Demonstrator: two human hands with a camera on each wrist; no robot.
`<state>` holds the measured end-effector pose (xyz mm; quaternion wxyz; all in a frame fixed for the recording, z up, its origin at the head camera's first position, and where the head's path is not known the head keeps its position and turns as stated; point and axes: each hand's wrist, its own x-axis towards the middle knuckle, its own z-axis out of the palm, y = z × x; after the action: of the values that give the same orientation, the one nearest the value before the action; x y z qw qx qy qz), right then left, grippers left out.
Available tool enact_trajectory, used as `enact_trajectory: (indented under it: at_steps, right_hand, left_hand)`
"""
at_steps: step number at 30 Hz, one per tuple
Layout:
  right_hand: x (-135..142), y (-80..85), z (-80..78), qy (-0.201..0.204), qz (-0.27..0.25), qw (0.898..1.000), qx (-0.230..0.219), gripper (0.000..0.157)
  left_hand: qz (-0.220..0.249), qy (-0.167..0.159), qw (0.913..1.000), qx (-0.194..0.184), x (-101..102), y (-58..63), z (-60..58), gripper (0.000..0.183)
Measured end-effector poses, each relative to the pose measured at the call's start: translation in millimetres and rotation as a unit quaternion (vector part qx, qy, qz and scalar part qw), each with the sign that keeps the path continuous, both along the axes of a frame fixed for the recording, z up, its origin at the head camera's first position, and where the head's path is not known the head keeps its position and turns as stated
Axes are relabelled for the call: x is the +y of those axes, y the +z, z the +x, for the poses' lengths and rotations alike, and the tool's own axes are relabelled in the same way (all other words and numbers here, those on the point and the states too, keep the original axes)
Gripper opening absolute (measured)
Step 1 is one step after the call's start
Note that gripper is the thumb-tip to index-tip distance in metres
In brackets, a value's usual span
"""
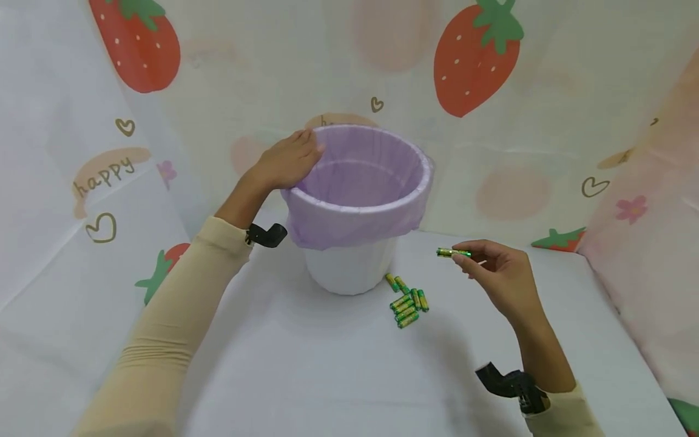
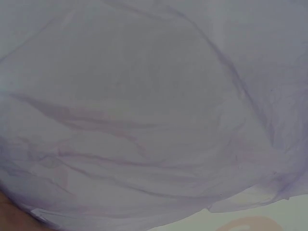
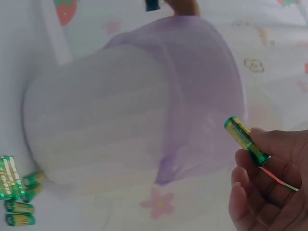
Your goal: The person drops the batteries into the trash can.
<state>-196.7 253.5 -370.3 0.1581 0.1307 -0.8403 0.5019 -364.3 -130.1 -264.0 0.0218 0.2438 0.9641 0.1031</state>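
Note:
A white trash can stands upright on the table, lined with a purple plastic bag folded over its rim. My left hand grips the rim at the left; some of its fingers are hidden. In the left wrist view the bag fills nearly everything. My right hand pinches a green and yellow battery between thumb and fingers, above the table to the right of the can. Several similar batteries lie on the table at the can's right foot.
A white cloth covers the table. Behind and at the sides hang curtains printed with strawberries, hearts and flowers. A black wrist camera mount sits on each forearm, the right one above the table's near right part.

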Motion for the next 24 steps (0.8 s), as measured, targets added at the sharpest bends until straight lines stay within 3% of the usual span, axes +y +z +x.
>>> enact_trajectory:
  at_steps: [10, 17, 24]
  right_hand:
    - [-13.8, 53.3, -11.0, 0.026, 0.019, 0.998, 0.06, 0.016]
    - [-26.1, 81.4, -26.1, 0.027, 0.074, 0.988, 0.136, 0.016]
    - [-38.1, 98.8, -42.6, 0.033, 0.099, 0.985, 0.138, 0.015]
  left_hand:
    - [0.003, -0.004, 1.0, 0.002, -0.4, -0.8, -1.3, 0.067]
    - [0.003, 0.002, 1.0, -0.003, -0.2, -0.4, -1.8, 0.068]
    - [0.0, 0.003, 1.0, -0.006, -1.1, -1.5, -1.7, 0.068]
